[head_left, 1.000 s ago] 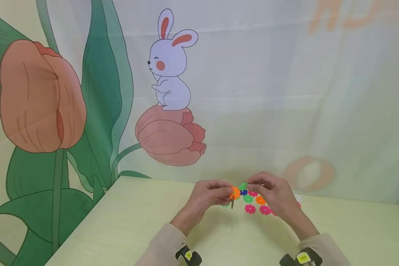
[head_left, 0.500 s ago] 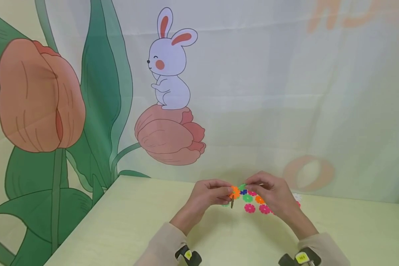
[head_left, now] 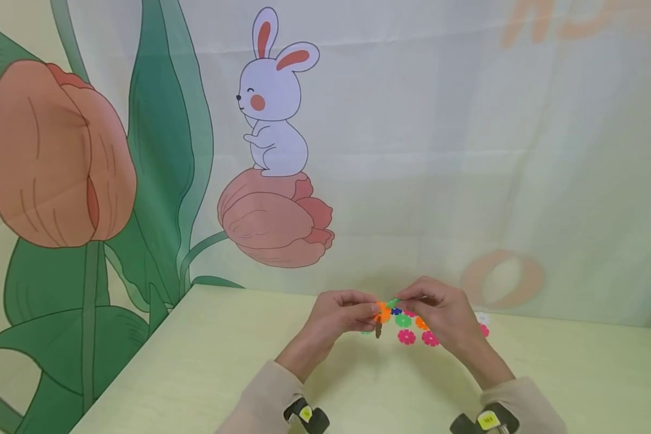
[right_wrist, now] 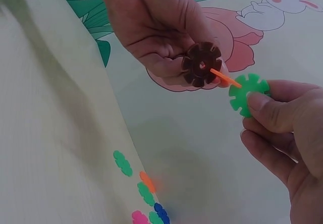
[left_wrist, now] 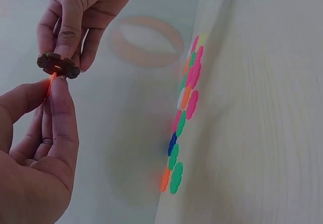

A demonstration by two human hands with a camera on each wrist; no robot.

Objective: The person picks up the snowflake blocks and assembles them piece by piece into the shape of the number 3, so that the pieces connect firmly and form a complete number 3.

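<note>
My left hand (head_left: 339,313) pinches an orange notched plastic disc (head_left: 384,312), above the table. A brown notched disc (right_wrist: 202,65) is joined crosswise to it and hangs below in the head view. Between thumb and fingers, my right hand (head_left: 439,310) holds a green notched disc (right_wrist: 248,95). Its edge meets the orange disc's edge in the right wrist view; how deeply the notches fit together cannot be made out. The left wrist view shows the brown disc (left_wrist: 58,65) between both hands, with the green one mostly hidden.
Loose notched discs lie on the pale table (head_left: 195,361) behind and under the hands, among them a pink disc (head_left: 406,337), a green disc (head_left: 403,320) and a dark blue disc (left_wrist: 172,144). A printed cloth (head_left: 412,150) with a rabbit and tulips hangs behind.
The green disc has turned from nearly face-on to edge-on and come against the orange disc as my right hand shifted slightly left. The brown disc has turned a little.
</note>
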